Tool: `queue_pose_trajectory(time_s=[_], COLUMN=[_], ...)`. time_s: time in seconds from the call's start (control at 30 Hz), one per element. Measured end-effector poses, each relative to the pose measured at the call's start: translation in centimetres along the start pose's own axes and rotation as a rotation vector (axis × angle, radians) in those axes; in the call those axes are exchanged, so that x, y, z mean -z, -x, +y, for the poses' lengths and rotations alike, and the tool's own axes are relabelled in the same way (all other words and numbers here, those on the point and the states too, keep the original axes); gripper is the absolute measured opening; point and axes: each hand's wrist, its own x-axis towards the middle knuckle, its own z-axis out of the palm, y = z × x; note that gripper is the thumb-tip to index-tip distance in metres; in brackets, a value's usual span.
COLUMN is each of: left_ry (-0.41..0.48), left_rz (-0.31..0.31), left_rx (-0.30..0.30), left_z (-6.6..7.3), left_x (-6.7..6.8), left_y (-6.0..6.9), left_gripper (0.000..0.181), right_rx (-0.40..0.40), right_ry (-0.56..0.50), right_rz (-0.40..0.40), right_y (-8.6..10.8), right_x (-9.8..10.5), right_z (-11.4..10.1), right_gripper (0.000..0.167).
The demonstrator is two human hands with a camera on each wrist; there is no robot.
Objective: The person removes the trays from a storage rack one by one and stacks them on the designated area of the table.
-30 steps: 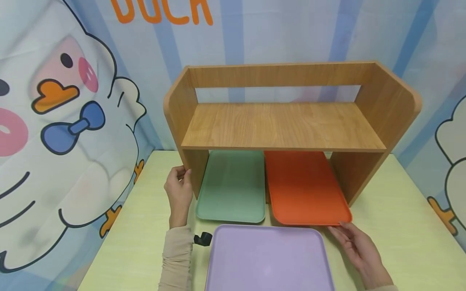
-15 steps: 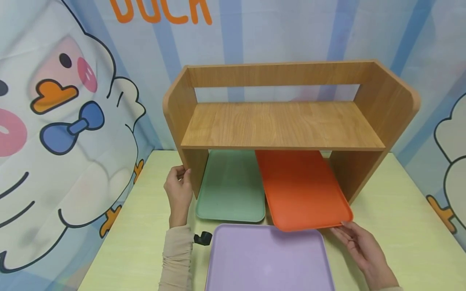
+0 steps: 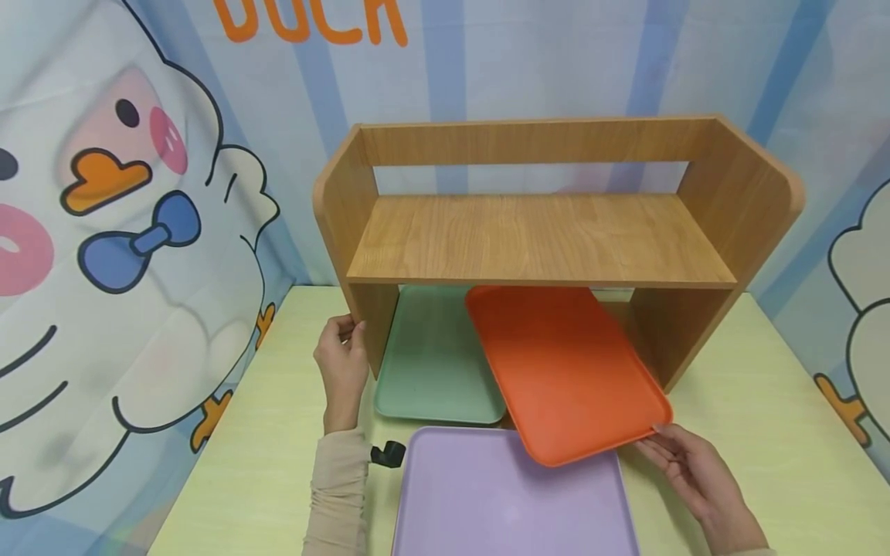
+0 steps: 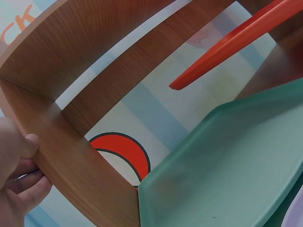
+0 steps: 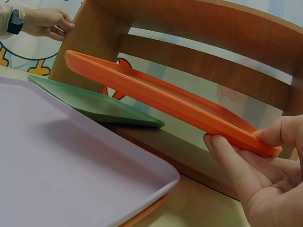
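My right hand [image 3: 695, 477] pinches the near right corner of the orange tray [image 3: 570, 371], thumb on top and fingers beneath. In the right wrist view the orange tray [image 5: 161, 97] hangs tilted above the green tray [image 5: 94, 104], clear of it. The green tray [image 3: 441, 355] lies in the lower left part of the wooden shelf [image 3: 542, 235], its front edge sticking out. My left hand [image 3: 342, 371] grips the front edge of the shelf's left side panel [image 4: 71, 156] between thumb and fingers.
A lilac tray [image 3: 514, 494] lies in front of the shelf on the pale green table [image 3: 236, 463]; an orange edge [image 5: 147, 213] shows beneath it in the right wrist view. A printed cloth [image 3: 542, 62] hangs behind the shelf.
The orange tray has turned and shifted left, its far end now over the green tray and its near left corner over the lilac tray. My left hand has stayed in place.
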Motion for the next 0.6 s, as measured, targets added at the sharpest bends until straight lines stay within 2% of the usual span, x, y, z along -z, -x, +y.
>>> queue_pose_trajectory(time_s=[0.2, 0.6], left_ry=[-0.007, -0.008], left_rz=[0.0, 0.003], left_rx=[0.003, -0.007], left_z=[0.08, -0.13], left_x=[0.03, -0.06], left_y=[0.02, -0.05], left_gripper=[0.019, 0.019], right_rx=[0.003, -0.003], right_ry=[0.094, 0.22], right_rz=[0.008, -0.078], right_y=[-0.09, -0.36], right_x=[-0.18, 0.02], right_z=[-0.13, -0.37], right_gripper=[0.04, 0.043])
